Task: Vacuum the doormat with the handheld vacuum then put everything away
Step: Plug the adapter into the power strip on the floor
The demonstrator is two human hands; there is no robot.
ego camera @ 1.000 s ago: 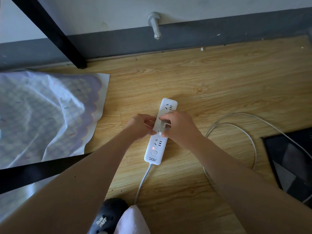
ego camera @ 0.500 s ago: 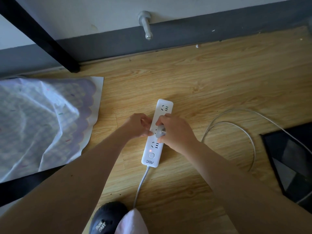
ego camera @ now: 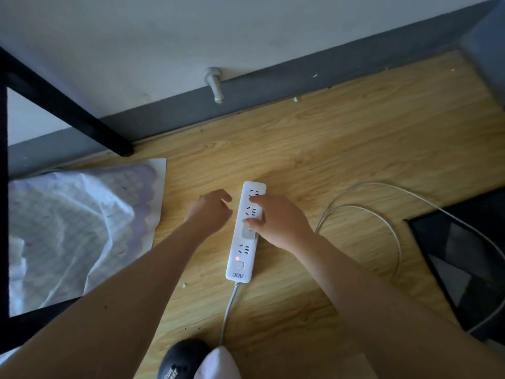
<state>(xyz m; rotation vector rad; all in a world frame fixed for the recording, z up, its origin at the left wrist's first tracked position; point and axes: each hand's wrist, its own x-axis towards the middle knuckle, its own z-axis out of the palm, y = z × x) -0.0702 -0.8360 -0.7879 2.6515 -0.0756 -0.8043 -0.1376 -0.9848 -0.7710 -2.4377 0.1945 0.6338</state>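
Both hands at the power strip (ego camera: pixel 241 253) on the floor (ego camera: pixel 328 149): left hand (ego camera: pixel 211 212) loose, holding nothing; right hand (ego camera: pixel 276 217) spread flat on it, thumb by the plug (ego camera: pixel 249 233). Doormat (ego camera: pixel 82 228) lies left, crumpled. Looks light, floppy; grab an edge.

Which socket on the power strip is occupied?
The third socket from the power strip's far end: a plug covers it; the other three show bare slots.

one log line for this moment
left hand free beside power strip | right hand on it | plug seated | red light on
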